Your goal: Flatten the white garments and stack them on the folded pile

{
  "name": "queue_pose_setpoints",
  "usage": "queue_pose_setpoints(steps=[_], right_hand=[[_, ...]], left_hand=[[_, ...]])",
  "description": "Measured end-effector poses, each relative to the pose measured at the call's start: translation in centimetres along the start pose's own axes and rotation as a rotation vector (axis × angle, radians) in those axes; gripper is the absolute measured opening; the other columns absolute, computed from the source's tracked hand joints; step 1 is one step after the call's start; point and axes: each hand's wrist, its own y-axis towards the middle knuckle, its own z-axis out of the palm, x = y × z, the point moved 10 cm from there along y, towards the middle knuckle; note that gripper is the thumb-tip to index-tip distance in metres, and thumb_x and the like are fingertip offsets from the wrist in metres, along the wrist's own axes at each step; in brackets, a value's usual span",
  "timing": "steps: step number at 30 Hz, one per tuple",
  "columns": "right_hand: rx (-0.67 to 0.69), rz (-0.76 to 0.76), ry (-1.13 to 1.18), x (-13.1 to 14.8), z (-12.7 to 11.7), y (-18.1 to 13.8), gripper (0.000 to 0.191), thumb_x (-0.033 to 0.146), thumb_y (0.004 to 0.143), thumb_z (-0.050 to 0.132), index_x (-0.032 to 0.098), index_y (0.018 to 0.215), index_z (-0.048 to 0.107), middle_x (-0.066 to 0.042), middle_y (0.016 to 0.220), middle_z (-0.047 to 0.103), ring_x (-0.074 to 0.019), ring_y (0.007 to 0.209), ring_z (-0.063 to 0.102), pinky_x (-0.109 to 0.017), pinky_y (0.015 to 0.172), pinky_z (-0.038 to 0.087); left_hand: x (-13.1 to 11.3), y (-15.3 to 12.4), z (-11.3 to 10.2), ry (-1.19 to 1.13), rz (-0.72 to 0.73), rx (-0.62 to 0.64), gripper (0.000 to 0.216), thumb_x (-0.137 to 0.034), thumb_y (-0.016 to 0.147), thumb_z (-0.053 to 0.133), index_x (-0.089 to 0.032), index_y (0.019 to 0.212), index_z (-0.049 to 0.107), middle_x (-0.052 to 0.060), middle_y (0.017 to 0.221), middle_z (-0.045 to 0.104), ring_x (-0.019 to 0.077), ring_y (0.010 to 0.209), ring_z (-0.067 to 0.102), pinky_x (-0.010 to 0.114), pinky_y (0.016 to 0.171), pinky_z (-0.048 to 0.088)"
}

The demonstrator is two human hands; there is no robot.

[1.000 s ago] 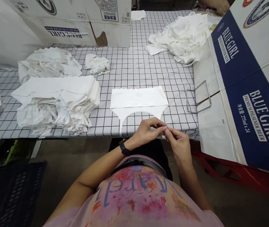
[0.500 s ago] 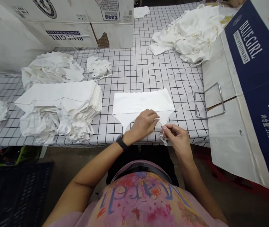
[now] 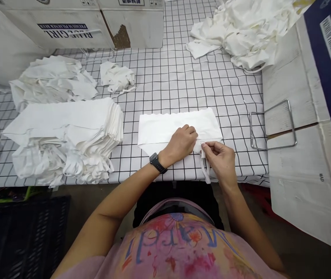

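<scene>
A white garment (image 3: 165,126) with thin straps lies flat near the table's front edge. My left hand (image 3: 182,142), with a black watch at the wrist, presses on its lower right part; the fingers are curled into the cloth. At the garment's lower right corner, the thumb and forefinger of my right hand (image 3: 220,157) pinch a narrow white strap (image 3: 205,170), whose loose loop hangs by the table edge. Left of the hands stands a thick stack of like white garments (image 3: 63,120), straps bunched toward me.
Crumpled white pieces (image 3: 55,79) and a smaller bunch (image 3: 117,76) lie behind the stack. A large white heap (image 3: 241,33) is at the back right. Cardboard boxes stand at the back left (image 3: 142,33) and right (image 3: 290,166). A wire frame (image 3: 292,124) leans beside the right box.
My left hand has curled its fingers down onto the cloth. The right hand has moved slightly up, and the strap now hangs longer below it. The view has shifted a little.
</scene>
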Motion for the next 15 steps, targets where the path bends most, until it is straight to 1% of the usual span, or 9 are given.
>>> queue_pose_setpoints(steps=[3, 6, 12, 15], right_hand=[[0.005, 0.022, -0.075, 0.3, 0.4, 0.3, 0.029, 0.044, 0.084, 0.074, 0.016, 0.077, 0.075, -0.001, 0.061, 0.066, -0.0127, 0.052, 0.054, -0.024, 0.051, 0.042], [0.015, 0.029, -0.093, 0.6, 0.7, 0.6, 0.029, 0.043, 0.085, 0.072, 0.016, 0.075, 0.075, 0.000, 0.058, 0.064, -0.0123, 0.051, 0.053, -0.024, 0.050, 0.041], [0.002, 0.023, -0.079, 0.6, 1.1, 1.5, 0.028, 0.043, 0.084, 0.073, 0.015, 0.080, 0.079, 0.001, 0.052, 0.060, -0.0125, 0.045, 0.052, -0.025, 0.048, 0.041], [-0.021, 0.007, -0.049, 0.4, 1.2, 1.8, 0.028, 0.043, 0.085, 0.074, 0.015, 0.083, 0.080, 0.001, 0.053, 0.060, -0.0125, 0.046, 0.054, -0.025, 0.049, 0.042]], left_hand=[[0.0, 0.0, 0.0, 0.002, 0.033, -0.021, 0.026, -0.012, 0.102, 0.043, -0.013, 0.090, 0.065, 0.011, 0.101, 0.068, 0.0223, 0.096, 0.058, 0.034, 0.082, 0.050], [0.0, -0.2, -0.2, -0.042, 0.078, -0.080, 0.026, -0.012, 0.103, 0.042, -0.014, 0.088, 0.064, 0.010, 0.098, 0.068, 0.0221, 0.096, 0.058, 0.034, 0.082, 0.051], [0.4, -0.5, -0.8, -0.146, 0.107, -0.149, 0.027, -0.014, 0.104, 0.044, -0.014, 0.085, 0.064, 0.010, 0.098, 0.069, 0.0212, 0.095, 0.059, 0.035, 0.083, 0.054], [0.4, -0.6, -1.0, -0.180, 0.112, -0.154, 0.019, -0.012, 0.099, 0.050, -0.014, 0.087, 0.064, 0.010, 0.101, 0.068, 0.0209, 0.094, 0.058, 0.036, 0.082, 0.054]])
